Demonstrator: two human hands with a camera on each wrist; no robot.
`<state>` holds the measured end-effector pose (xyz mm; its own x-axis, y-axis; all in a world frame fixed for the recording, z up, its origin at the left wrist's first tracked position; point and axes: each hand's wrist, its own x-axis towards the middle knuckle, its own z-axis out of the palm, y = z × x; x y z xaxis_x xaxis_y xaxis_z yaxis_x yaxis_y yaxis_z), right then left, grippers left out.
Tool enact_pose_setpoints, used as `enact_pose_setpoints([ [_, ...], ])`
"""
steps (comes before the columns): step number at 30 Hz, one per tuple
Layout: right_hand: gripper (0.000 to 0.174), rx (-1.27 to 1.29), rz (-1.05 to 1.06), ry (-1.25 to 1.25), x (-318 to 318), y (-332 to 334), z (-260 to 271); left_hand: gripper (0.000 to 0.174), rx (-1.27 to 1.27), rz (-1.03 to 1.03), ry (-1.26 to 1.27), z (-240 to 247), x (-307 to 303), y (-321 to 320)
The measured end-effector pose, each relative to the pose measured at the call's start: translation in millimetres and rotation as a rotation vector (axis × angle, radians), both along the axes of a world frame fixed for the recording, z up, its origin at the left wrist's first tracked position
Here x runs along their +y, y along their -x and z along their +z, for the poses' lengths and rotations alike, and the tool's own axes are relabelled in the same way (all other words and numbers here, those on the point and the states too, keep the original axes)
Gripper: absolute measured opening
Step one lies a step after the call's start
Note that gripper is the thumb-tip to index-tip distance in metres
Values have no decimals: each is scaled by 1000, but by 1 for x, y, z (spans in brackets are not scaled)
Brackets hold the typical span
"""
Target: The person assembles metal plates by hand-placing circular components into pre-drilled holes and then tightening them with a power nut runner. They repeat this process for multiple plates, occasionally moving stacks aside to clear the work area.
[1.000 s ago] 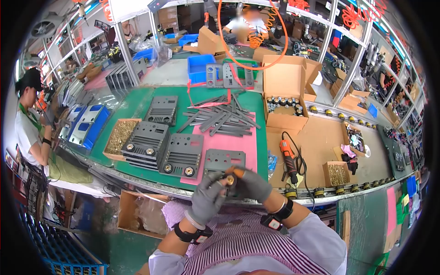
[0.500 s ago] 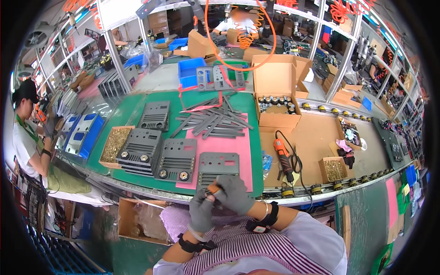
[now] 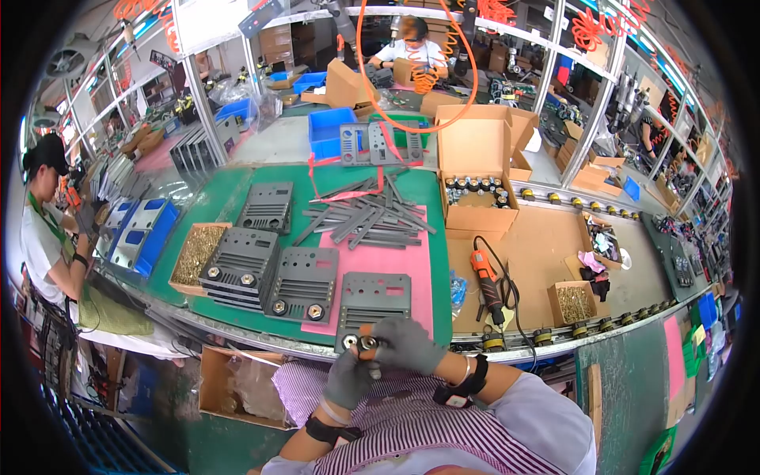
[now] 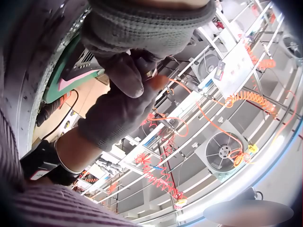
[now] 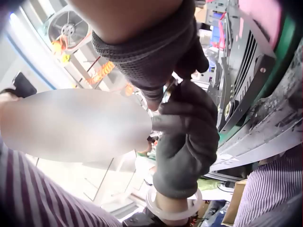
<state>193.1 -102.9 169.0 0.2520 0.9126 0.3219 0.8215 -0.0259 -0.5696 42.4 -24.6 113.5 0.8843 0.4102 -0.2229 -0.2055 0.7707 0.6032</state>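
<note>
Both gloved hands meet at the lower edge of a grey slotted metal panel (image 3: 376, 294) on the bench. A small round black fitting with a brass centre (image 3: 368, 343) is pinched between them. My left hand (image 3: 351, 380) holds it from below, fingers curled. From the right, my right hand (image 3: 408, 346) grips it with thumb and bare-tipped finger. Beside it, a metal nut (image 3: 349, 342) shows at the panel's lower left corner. The wrist views show the fingers overlapping and hiding most of the fitting.
Left of the hands stand another panel with two brass-nut fittings (image 3: 302, 285) and a stack of panels (image 3: 240, 265). A box of small brass parts (image 3: 188, 279) is beyond. Grey strips (image 3: 368, 222) lie on pink sheet. A box of fittings (image 3: 475, 214) and an orange power screwdriver (image 3: 487, 277) are right.
The joined hands have come down and slightly left in view, closer to the body. The fitting has been turned between the fingers; its brass centre was hidden half a second ago and shows now.
</note>
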Motion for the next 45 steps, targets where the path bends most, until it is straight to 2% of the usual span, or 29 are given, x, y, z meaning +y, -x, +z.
enact_pose_setpoints([
  [1, 36, -108, 37, -34, 1, 2, 0, 37, 24, -7, -54, -5, 3, -4],
  [2, 36, -139, 46, -56, 1, 2, -5, 37, -32, -26, 162, -9, 5, -4],
  [5, 33, -211, 148, 71, 2, -2, -11, 38, -47, -17, 183, -14, 5, -2],
  [8, 32, -325, 182, 0, 4, -1, -19, 40, -52, -34, 218, -19, 7, 0],
  [11, 33, -346, 220, 40, 3, 0, -12, 41, -77, -58, 263, -21, 7, 1],
  [15, 37, -268, 332, -92, 6, -9, -16, 42, -72, -102, 272, -23, 9, 4],
  [19, 36, -193, 350, -138, 7, -12, -21, 33, -5, -104, 312, -18, 11, 3],
  [21, 36, -132, 318, -103, 7, -10, -27, 35, 19, -51, 253, -11, 7, 2],
  [22, 37, -100, 296, -69, 7, -10, -36, 50, -76, -88, 216, -12, 7, 5],
  [26, 42, -22, 293, 75, 5, -7, -42, 54, -151, -54, 219, -25, 4, 2],
  [29, 44, -174, 346, -83, 8, -3, -41, 53, -125, 36, 194, -24, -2, 2],
  [32, 37, -220, 310, -176, 7, 3, -25, 51, -133, 58, 160, -27, 0, 3],
  [34, 37, -138, 234, -152, 11, -10, -46, 50, -128, 25, 172, -48, 5, 10],
  [35, 38, -99, 196, -140, 12, -16, -55, 49, -78, -57, 164, -53, 5, 17],
  [37, 39, 91, 221, 63, 10, -24, -46, 47, 23, -228, 145, -58, 2, 29],
  [39, 39, 301, 237, 279, 9, -25, -46, 41, 198, -315, 242, -70, -4, 36],
  [41, 40, 261, 237, 222, 8, -22, -47, 39, 287, -374, 293, -96, -5, 36],
  [42, 40, 240, 238, 192, 7, -20, -48, 37, 324, -330, 378, -99, -4, 30],
  [45, 39, 230, 226, 203, 9, -16, -61, 30, 250, -258, 411, -101, 1, 19],
])
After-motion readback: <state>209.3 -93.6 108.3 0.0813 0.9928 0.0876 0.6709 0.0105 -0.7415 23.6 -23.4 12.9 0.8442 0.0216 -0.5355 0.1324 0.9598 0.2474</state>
